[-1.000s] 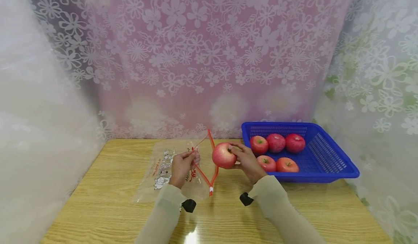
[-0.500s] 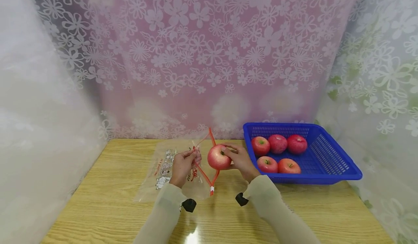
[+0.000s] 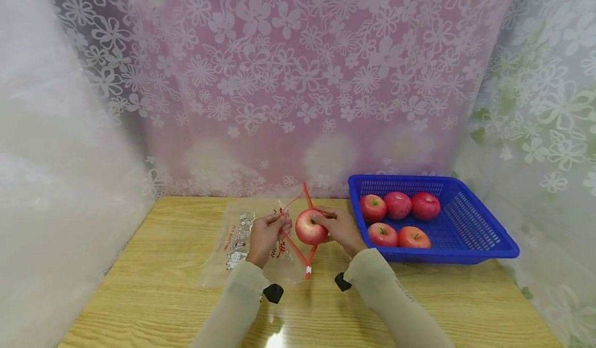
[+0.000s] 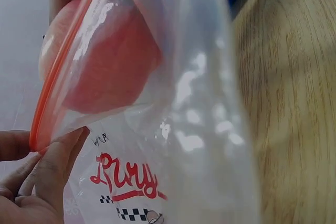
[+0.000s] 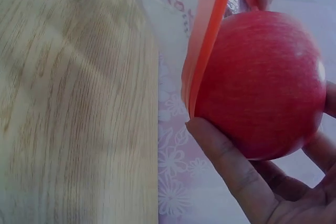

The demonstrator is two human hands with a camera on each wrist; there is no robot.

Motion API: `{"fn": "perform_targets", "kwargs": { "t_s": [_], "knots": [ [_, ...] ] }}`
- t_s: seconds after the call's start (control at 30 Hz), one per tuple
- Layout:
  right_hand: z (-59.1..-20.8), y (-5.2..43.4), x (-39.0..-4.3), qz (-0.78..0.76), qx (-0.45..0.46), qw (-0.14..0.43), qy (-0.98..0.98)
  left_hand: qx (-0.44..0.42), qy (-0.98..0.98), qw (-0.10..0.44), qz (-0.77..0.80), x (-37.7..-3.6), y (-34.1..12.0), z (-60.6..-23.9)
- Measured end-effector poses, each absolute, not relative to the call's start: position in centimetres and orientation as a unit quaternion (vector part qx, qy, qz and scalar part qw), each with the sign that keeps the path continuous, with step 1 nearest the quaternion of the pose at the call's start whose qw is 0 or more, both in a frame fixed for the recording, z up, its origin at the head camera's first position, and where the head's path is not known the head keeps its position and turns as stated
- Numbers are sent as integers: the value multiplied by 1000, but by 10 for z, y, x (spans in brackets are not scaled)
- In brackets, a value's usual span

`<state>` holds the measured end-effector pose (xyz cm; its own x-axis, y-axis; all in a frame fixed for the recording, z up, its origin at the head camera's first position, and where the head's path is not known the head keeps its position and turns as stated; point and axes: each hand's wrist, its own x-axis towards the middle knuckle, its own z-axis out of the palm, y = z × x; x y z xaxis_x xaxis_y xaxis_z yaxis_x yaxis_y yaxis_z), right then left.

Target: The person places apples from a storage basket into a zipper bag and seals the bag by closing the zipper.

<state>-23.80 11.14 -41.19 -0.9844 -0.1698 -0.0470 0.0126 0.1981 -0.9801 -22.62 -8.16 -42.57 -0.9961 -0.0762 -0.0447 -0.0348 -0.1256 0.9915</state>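
Observation:
My left hand (image 3: 267,237) pinches the upper lip of a clear printed zip bag (image 3: 242,234) between thumb and fingers. The bag's orange zip edge (image 4: 52,85) gapes toward the right, with a white slider at its near corner. My right hand (image 3: 343,229) grips a red apple (image 3: 309,227) from the right, fingers curled about it. The apple sits in the bag's mouth, partly past the orange edge; in the left wrist view most of it shows through the clear plastic. In the right wrist view one fingertip (image 5: 199,127) touches the orange strip beside the apple.
A blue plastic basket (image 3: 465,255) stands on the right of the wooden table (image 3: 153,296), with several apples (image 3: 398,205) in its left part. A pink floral curtain (image 3: 298,105) hangs behind the table, and pale sheets hang at both sides.
My right hand has carried the apple left, from just outside the bag into its mouth. My left hand keeps its pinch on the lip and has shifted slightly right in view.

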Motion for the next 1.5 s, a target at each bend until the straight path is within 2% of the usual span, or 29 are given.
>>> {"fn": "perform_targets", "kwargs": {
  "t_s": [0.47,0.9,1.33,1.5],
  "knots": [
    [-410,106,-242,-507,-44,0,861,34,-674,29,-737,-233,-76,-424],
    [-410,98,-242,-324,-98,-56,939,37,-666,26,-745,-233,-69,-427],
    [-410,89,-247,-326,-88,-44,940,37,-688,37,-724,-233,-70,-426],
    [-412,93,-248,-435,-93,-30,895,49,-672,33,-738,-231,-73,-426]
  ]
}}
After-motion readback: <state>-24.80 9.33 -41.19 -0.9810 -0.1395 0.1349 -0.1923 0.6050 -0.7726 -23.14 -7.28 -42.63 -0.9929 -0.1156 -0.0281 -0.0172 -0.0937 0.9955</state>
